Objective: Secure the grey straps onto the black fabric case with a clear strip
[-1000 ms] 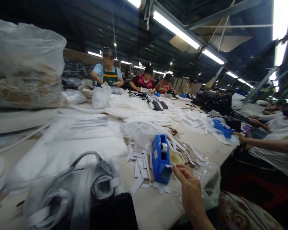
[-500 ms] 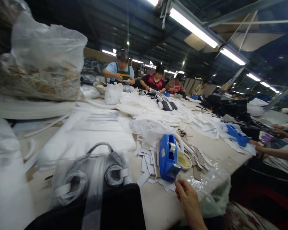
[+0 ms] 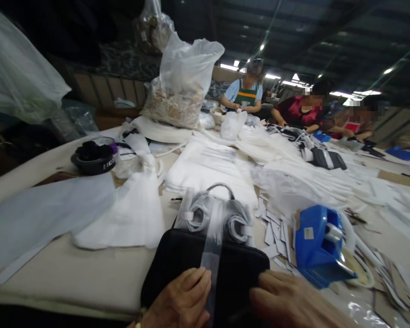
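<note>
A black pouch (image 3: 184, 259) lies at the near edge of the table, with a clear bag of grey rolled straps (image 3: 212, 214) at its far end. A strip of clear tape (image 3: 212, 246) runs from that bag down over the pouch. My left hand (image 3: 177, 300) rests on the pouch with its fingers on the near end of the tape. My right hand (image 3: 294, 303) lies flat on the pouch's right side, fingers spread. A blue tape dispenser (image 3: 316, 246) stands just right of the pouch.
White fabric pieces (image 3: 133, 214) and cut white strips (image 3: 273, 228) cover the beige table (image 3: 71, 273). A black round item (image 3: 93, 157) sits at left, a full plastic bag (image 3: 181, 82) at the back. Three people work at the far side.
The view swung left and down. My right hand left the tape dispenser and came onto the black pouch; my left hand came into view on the tape strip.
</note>
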`<state>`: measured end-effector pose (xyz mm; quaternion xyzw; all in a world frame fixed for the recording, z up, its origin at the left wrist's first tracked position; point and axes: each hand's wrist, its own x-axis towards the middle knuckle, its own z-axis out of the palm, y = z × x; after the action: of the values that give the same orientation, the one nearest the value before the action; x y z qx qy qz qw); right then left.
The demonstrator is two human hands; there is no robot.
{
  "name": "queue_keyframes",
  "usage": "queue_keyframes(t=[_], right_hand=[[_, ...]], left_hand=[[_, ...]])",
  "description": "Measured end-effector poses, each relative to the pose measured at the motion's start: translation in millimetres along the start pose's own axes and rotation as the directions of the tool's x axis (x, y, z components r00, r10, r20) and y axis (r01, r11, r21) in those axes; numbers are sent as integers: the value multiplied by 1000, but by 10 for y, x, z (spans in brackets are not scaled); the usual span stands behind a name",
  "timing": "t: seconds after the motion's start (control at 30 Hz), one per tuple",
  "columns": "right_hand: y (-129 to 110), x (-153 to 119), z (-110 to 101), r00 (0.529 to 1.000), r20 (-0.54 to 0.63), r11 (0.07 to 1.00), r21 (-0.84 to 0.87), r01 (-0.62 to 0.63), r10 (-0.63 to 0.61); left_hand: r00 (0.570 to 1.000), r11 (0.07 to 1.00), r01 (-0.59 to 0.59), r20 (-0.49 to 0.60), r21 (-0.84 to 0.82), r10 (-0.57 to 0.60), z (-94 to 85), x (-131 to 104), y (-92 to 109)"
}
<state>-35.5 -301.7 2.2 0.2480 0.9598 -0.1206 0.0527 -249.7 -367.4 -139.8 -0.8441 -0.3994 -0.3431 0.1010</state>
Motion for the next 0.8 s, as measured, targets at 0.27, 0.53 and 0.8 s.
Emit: queue_keyframes(t=[0.27, 0.53, 0.8], right_hand=[[134, 1007, 65, 938, 313, 947, -228, 225, -148], [105, 1222, 102, 920, 374, 944, -247, 219, -116], [216, 1377, 72, 934, 288, 959, -248, -139, 210]], left_hand=[[1000, 1000, -10, 4, 17, 10, 62, -71, -4], [998, 998, -67, 3, 6, 67, 52, -40, -42], [998, 999, -52, 38, 3, 52, 38, -54, -33]])
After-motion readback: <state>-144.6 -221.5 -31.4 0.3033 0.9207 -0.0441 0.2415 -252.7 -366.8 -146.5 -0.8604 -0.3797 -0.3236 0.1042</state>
